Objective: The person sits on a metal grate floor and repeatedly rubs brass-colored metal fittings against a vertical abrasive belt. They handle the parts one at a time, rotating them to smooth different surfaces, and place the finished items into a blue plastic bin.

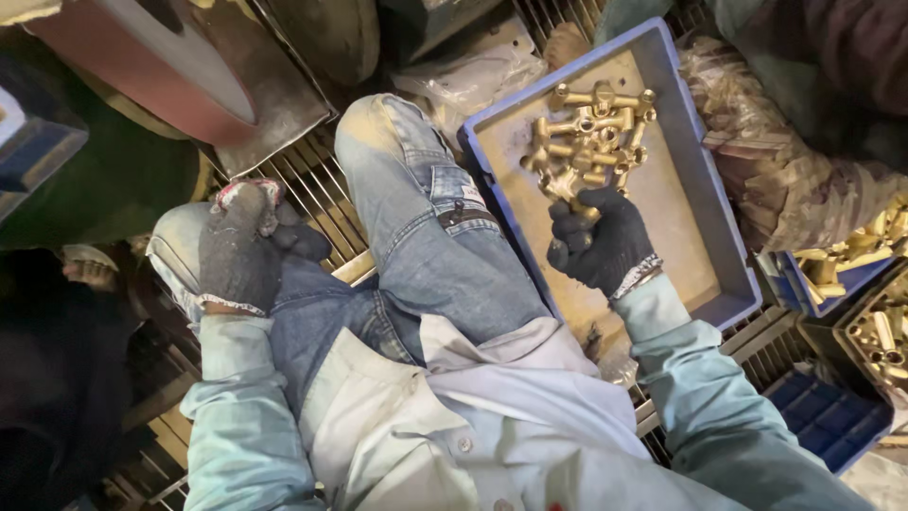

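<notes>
The right hand (598, 244), in a dark knit glove, is curled closed around one of the golden brass pipe fittings (591, 142) at the six o'clock edge of the heap. That heap lies at the twelve o'clock end of a shallow blue plastic tray (728, 237), which rests beside the person's denim-clad knee (397, 151).

The fittings look like solid metal: heavy for their bulk, stiff, hard-edged and likely slick. They are tangled by their side arms, so one lifts cleanest when pinched across its straight barrel.

The left hand (241, 248), in a worn grey glove, rests fingers-down at about nine o'clock on the other knee; it seems to hold nothing, though its palm is hidden. More brass parts fill blue crates (856, 284) at three o'clock.
</notes>
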